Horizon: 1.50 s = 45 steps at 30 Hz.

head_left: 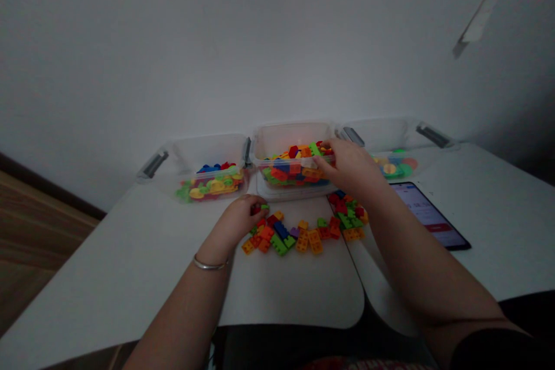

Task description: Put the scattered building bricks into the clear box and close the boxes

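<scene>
My left hand (pixel 236 219), with a silver bangle on its wrist, has its fingers curled round a small building brick (pixel 264 207) with green showing at the fingertips. Just beyond and below those fingers lies a row of loose toy building bricks (pixel 280 243) in orange, green, red, blue and purple. My right hand (pixel 349 165) is at the right front rim of the middle clear plastic box (pixel 281 130). Its fingers are bent over a green brick (pixel 314 148) among the heaped bricks; what lies between the fingertips is partly hidden.
A clear box (pixel 208 147) with coloured pieces stands on the left, another box (pixel 377 127) with round pieces on the right. Grey latches (pixel 353 136) stick out at their sides. A lit phone (pixel 427 214) lies beside my right forearm. The wall (pixel 277 40) rises behind the white table (pixel 286 295).
</scene>
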Each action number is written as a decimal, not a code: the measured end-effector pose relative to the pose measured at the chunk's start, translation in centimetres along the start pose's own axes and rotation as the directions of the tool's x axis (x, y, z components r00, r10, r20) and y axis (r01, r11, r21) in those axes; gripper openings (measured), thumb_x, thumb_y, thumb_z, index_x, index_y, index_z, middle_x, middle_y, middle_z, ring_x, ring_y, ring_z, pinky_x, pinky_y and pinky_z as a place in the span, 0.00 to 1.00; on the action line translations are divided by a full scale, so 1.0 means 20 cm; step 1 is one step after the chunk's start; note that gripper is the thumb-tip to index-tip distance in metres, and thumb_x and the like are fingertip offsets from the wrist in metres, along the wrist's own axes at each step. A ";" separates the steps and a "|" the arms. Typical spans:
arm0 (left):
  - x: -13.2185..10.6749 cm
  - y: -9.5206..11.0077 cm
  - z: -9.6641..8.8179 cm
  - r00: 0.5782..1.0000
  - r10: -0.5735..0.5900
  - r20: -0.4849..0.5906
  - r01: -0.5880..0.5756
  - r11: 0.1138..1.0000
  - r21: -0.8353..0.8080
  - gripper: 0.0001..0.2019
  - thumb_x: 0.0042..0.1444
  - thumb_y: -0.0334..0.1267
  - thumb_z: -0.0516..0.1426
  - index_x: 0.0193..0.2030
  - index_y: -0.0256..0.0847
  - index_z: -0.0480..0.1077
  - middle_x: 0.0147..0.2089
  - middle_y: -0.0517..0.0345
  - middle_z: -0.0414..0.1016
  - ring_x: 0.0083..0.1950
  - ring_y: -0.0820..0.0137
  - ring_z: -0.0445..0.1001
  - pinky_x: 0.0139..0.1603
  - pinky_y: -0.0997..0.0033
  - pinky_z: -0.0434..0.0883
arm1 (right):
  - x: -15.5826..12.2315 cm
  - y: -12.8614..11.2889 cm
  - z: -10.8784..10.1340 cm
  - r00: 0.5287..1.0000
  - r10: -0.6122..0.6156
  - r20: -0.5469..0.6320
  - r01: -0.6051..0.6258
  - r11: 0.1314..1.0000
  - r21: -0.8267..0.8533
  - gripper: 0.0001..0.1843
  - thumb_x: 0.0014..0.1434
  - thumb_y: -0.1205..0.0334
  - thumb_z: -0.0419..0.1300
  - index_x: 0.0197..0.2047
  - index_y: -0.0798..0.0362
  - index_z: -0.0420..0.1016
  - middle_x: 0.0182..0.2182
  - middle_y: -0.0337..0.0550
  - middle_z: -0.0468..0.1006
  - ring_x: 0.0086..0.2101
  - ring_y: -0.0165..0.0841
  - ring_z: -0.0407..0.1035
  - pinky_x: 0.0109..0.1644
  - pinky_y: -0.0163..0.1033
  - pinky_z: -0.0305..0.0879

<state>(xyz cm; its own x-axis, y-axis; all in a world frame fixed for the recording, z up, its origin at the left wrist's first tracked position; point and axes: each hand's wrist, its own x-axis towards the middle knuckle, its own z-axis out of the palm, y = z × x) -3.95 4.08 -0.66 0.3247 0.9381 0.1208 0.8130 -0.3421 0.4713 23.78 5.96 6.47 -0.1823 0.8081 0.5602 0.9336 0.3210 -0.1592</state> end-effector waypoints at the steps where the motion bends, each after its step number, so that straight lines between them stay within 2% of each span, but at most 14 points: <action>1: 0.00 0.00 0.00 1.000 -0.005 0.000 0.005 1.000 -0.003 0.10 0.55 0.39 0.59 0.41 0.39 0.80 0.37 0.49 0.81 0.35 0.62 0.77 0.38 0.65 0.71 | 0.00 0.00 -0.01 1.000 -0.004 -0.003 0.004 1.000 0.011 0.22 0.65 0.52 0.53 0.51 0.59 0.76 0.45 0.59 0.81 0.45 0.50 0.73 0.50 0.54 0.67; 5: -0.01 0.00 0.01 1.000 -0.003 -0.024 0.001 0.998 -0.064 0.10 0.56 0.40 0.59 0.40 0.40 0.78 0.34 0.52 0.80 0.33 0.63 0.76 0.34 0.67 0.70 | -0.01 -0.04 -0.05 0.992 -0.074 -0.101 0.082 0.994 0.078 0.19 0.64 0.56 0.55 0.53 0.58 0.74 0.48 0.59 0.80 0.50 0.51 0.71 0.58 0.56 0.61; 8: -0.01 0.02 0.02 0.999 0.000 -0.053 -0.008 0.987 -0.158 0.10 0.57 0.42 0.58 0.40 0.41 0.77 0.32 0.54 0.80 0.32 0.64 0.76 0.32 0.68 0.70 | -0.03 -0.07 -0.07 0.976 -0.143 -0.164 0.174 0.965 0.195 0.17 0.65 0.58 0.55 0.52 0.56 0.74 0.49 0.57 0.80 0.50 0.48 0.71 0.58 0.53 0.61; 11: -0.01 0.04 0.03 0.999 -0.002 -0.044 -0.013 0.946 -0.325 0.11 0.57 0.43 0.58 0.42 0.41 0.76 0.34 0.54 0.80 0.33 0.65 0.77 0.33 0.68 0.72 | -0.04 -0.12 -0.07 0.961 -0.250 -0.116 0.274 0.906 0.322 0.12 0.65 0.60 0.55 0.48 0.53 0.76 0.47 0.52 0.81 0.49 0.44 0.72 0.56 0.50 0.63; 14: 0.00 0.06 0.03 0.999 -0.032 -0.025 0.015 0.861 -0.509 0.14 0.56 0.45 0.59 0.45 0.40 0.75 0.36 0.54 0.80 0.34 0.65 0.78 0.33 0.67 0.74 | -0.05 -0.17 -0.05 0.934 -0.354 -0.037 0.342 0.863 0.372 0.08 0.63 0.63 0.58 0.43 0.51 0.77 0.44 0.46 0.82 0.48 0.42 0.71 0.57 0.49 0.63; 18: 0.01 0.08 0.05 0.998 -0.060 -0.023 0.031 0.767 -0.641 0.17 0.54 0.49 0.62 0.44 0.39 0.74 0.35 0.54 0.79 0.33 0.67 0.77 0.34 0.67 0.75 | -0.08 -0.22 0.00 0.909 -0.414 -0.043 0.402 0.846 0.350 0.08 0.64 0.65 0.58 0.42 0.51 0.78 0.44 0.47 0.82 0.48 0.42 0.70 0.58 0.49 0.62; 21: 0.02 0.09 0.05 0.998 -0.059 -0.010 0.034 0.696 -0.718 0.18 0.53 0.49 0.63 0.45 0.38 0.74 0.36 0.55 0.79 0.34 0.68 0.77 0.36 0.68 0.75 | -0.11 -0.26 0.05 0.883 -0.468 0.032 0.424 0.826 0.372 0.08 0.64 0.66 0.59 0.44 0.54 0.78 0.43 0.48 0.82 0.47 0.41 0.71 0.56 0.48 0.64; 24: 0.02 0.10 0.05 0.996 -0.082 0.018 0.066 0.629 -0.775 0.19 0.53 0.50 0.64 0.45 0.38 0.73 0.35 0.56 0.79 0.34 0.69 0.77 0.36 0.69 0.75 | -0.13 -0.29 0.10 0.868 -0.470 0.159 0.382 0.838 0.389 0.11 0.63 0.67 0.61 0.49 0.57 0.77 0.46 0.52 0.80 0.47 0.42 0.70 0.53 0.47 0.67; 27: 0.02 0.11 0.05 0.993 -0.115 0.040 0.102 0.616 -0.781 0.20 0.51 0.51 0.64 0.44 0.39 0.73 0.34 0.58 0.78 0.33 0.70 0.76 0.36 0.69 0.74 | -0.15 -0.30 0.15 0.874 -0.432 0.222 0.317 0.854 0.413 0.12 0.64 0.69 0.59 0.50 0.59 0.76 0.47 0.53 0.79 0.48 0.42 0.70 0.53 0.46 0.68; 31: 0.02 0.11 0.05 0.991 -0.121 0.061 0.121 0.588 -0.800 0.21 0.50 0.51 0.65 0.44 0.39 0.73 0.34 0.57 0.78 0.33 0.70 0.76 0.36 0.69 0.74 | -0.14 -0.29 0.17 0.885 -0.402 0.234 0.269 0.852 0.449 0.11 0.63 0.71 0.59 0.48 0.58 0.76 0.46 0.52 0.79 0.48 0.41 0.71 0.53 0.46 0.68; 36: 0.01 0.12 0.03 0.993 -0.104 0.058 0.108 0.582 -0.806 0.21 0.45 0.42 0.69 0.45 0.38 0.73 0.37 0.56 0.79 0.37 0.68 0.77 0.40 0.68 0.74 | -0.13 -0.28 0.18 0.894 -0.352 0.278 0.173 0.842 0.511 0.10 0.62 0.72 0.60 0.46 0.56 0.77 0.45 0.50 0.79 0.46 0.38 0.72 0.51 0.44 0.69; 45: 0.01 0.11 0.03 0.998 -0.069 0.002 0.043 0.599 -0.800 0.20 0.45 0.37 0.67 0.47 0.39 0.72 0.36 0.59 0.77 0.37 0.69 0.77 0.39 0.69 0.74 | -0.14 -0.28 0.22 0.912 -0.301 0.280 0.076 0.794 0.603 0.15 0.59 0.72 0.62 0.50 0.55 0.76 0.47 0.50 0.77 0.45 0.37 0.72 0.48 0.43 0.69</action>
<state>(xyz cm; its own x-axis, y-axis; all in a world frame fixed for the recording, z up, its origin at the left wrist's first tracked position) -1.71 3.53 -0.17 0.2685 0.9594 0.0864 0.1142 -0.1207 0.9861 17.75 4.17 2.22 -0.5335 0.7786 0.3305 0.5414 0.6145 -0.5738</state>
